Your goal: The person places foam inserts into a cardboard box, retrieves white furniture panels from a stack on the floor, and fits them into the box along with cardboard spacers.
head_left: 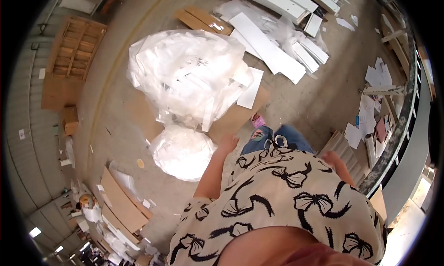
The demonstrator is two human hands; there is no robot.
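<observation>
My left hand [228, 144] hangs beside my left hip, its fingers loosely apart and nothing visible in them. Just left of it sits a rounded clear plastic bag [182, 152] stuffed with white material. Farther ahead is a much larger clear plastic bag [187, 74], bulging with white sheets and scraps. It rests partly on flattened brown cardboard [252, 111]. A white panel [250, 88] leans at the large bag's right side. My right hand [329, 159] is low at my right hip, away from the bags; its fingers are small and blurred.
White boards [268, 48] and plastic film lie ahead on the concrete floor. Papers [367, 118] are strewn at the right beside a metal-edged bench [393, 146]. Wooden crating [74, 48] stands far left. Cardboard sheets [122, 199] lie at the lower left.
</observation>
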